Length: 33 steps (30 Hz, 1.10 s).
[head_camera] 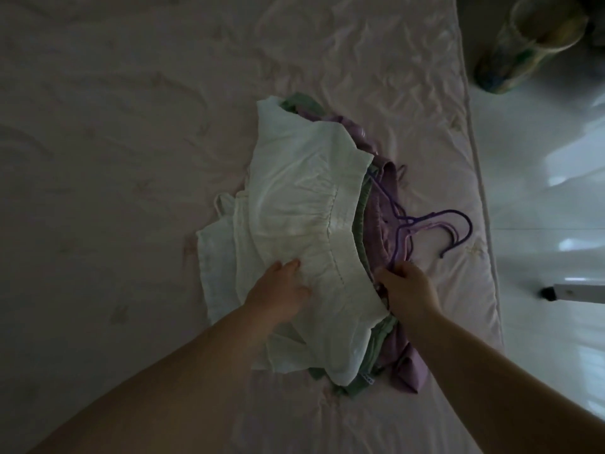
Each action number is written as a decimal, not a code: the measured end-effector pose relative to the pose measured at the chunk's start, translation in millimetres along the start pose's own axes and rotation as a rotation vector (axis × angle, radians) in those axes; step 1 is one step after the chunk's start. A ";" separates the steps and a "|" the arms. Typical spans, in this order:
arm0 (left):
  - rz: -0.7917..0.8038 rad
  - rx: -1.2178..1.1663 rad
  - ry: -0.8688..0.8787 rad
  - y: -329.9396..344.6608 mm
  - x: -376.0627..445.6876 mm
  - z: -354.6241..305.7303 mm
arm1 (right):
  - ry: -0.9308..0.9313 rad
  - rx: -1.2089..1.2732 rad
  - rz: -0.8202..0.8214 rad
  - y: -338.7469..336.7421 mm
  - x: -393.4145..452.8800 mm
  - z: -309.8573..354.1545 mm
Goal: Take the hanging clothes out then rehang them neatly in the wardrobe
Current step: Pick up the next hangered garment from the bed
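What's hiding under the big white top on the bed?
Under the white fabric top, edges of a green garment and a purple garment peek out, with purple wire hangers. How many clothes lie beneath is covered.

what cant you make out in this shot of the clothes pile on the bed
- Head view: the green garment and purple garment are mostly covered by the white garment; their type is unclear.
- Right hand: its fingertips are buried at the pile's edge, so its grip is unclear.
- Hangers: tangled, count unclear.
- Object beyond the bed: blurred.
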<state>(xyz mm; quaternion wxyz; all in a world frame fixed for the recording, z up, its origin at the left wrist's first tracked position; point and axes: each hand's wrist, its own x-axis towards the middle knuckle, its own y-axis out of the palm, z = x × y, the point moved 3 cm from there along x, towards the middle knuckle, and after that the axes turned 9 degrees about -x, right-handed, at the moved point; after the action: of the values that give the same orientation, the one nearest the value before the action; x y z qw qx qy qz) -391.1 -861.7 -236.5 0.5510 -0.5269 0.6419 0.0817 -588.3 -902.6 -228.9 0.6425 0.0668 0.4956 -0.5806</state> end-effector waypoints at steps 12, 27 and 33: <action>0.034 -0.508 0.204 -61.5 -145.6 -28.0 | -0.255 0.198 0.195 -4.0 -131.6 114.2; -0.464 -0.267 0.506 -208.3 -314.2 28.6 | -0.459 0.328 0.109 31.5 -339.9 240.6; -0.790 -0.144 0.619 -265.5 -371.2 60.7 | -0.604 0.236 0.115 48.0 -410.7 279.3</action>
<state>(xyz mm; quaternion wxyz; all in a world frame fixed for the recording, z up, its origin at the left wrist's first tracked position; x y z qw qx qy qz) -210.2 -717.0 161.4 0.2863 -0.7657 0.5194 -0.2490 -325.1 -792.9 180.7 0.7800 -0.0065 0.2076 -0.5904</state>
